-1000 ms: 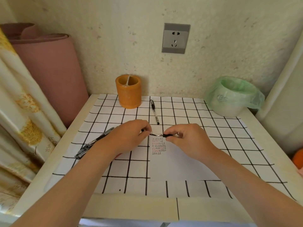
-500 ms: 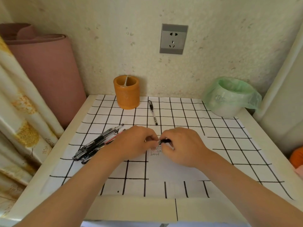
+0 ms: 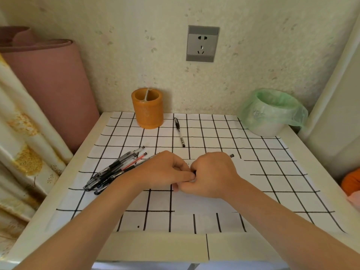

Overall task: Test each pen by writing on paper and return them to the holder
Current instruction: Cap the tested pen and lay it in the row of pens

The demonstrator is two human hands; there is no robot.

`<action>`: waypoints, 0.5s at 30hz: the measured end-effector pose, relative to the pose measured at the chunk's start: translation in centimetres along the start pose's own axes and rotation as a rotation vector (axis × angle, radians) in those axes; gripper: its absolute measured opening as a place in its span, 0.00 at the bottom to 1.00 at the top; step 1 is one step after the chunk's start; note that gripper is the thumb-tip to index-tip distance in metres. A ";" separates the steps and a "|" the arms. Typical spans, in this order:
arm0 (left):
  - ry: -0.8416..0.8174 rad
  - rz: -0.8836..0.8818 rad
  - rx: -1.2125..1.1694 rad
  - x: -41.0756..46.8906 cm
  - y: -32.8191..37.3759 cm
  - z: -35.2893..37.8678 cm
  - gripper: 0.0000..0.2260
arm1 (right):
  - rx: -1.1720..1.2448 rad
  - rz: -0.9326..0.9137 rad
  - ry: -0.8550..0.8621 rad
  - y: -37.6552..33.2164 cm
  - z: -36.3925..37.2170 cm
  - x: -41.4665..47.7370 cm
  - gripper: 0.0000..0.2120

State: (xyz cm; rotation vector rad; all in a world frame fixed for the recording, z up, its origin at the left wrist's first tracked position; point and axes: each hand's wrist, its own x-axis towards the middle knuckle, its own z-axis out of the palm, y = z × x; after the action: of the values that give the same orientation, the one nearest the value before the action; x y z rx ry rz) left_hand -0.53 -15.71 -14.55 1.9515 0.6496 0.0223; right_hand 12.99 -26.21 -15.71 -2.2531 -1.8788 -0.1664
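My left hand [image 3: 163,170] and my right hand [image 3: 212,174] touch fingertip to fingertip over the white paper [image 3: 194,203]. Both pinch one pen [image 3: 231,155]; only its dark end shows past my right knuckles, and a dark bit shows between the fingers. Whether my left fingers hold the cap or the barrel is hidden. A pile of several pens [image 3: 116,169] lies left of my left hand. A single black pen [image 3: 179,132] lies farther back. The orange holder [image 3: 147,109] stands at the back with one clear pen in it.
A white bin with a green bag [image 3: 270,114] sits at the back right corner. A pink rolled mat [image 3: 48,84] and a curtain [image 3: 23,152] stand along the left edge. An orange object [image 3: 352,182] lies off the right edge. A wall socket [image 3: 202,43] is above.
My hands held the pen stretched between them a second ago. They have closed together until the fingers touch, and the pen's end now sticks out past my right hand.
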 end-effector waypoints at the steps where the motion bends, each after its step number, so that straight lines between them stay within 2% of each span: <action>1: 0.002 -0.006 0.010 0.0 0.0 -0.1 0.05 | 0.018 -0.026 0.022 0.1 0.2 0.1 0.31; 4: 0.088 -0.009 0.076 -0.1 -0.2 -1.0 0.04 | 0.080 -0.115 0.013 0.8 0.6 0.3 0.25; 7: 0.303 0.002 0.178 -0.1 -0.5 -2.4 0.02 | 0.211 -0.153 0.006 1.7 1.0 0.3 0.14; 9: 0.428 -0.011 0.150 0.1 -0.9 -3.4 0.02 | 0.278 -0.122 0.023 2.3 1.4 0.4 0.16; 12: 0.500 -0.038 0.040 0.5 -1.6 -4.1 0.01 | 0.379 -0.071 0.035 2.9 2.1 0.8 0.16; 15: 0.551 -0.020 -0.036 1.1 -2.0 -4.1 0.07 | 0.416 -0.008 0.028 3.1 2.2 1.5 0.15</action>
State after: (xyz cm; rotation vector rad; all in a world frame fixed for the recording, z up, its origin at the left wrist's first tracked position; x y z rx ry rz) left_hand -1.70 -11.16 -14.60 1.9083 1.0165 0.5712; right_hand 16.22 -24.78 -17.82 -1.9509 -1.7166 0.1762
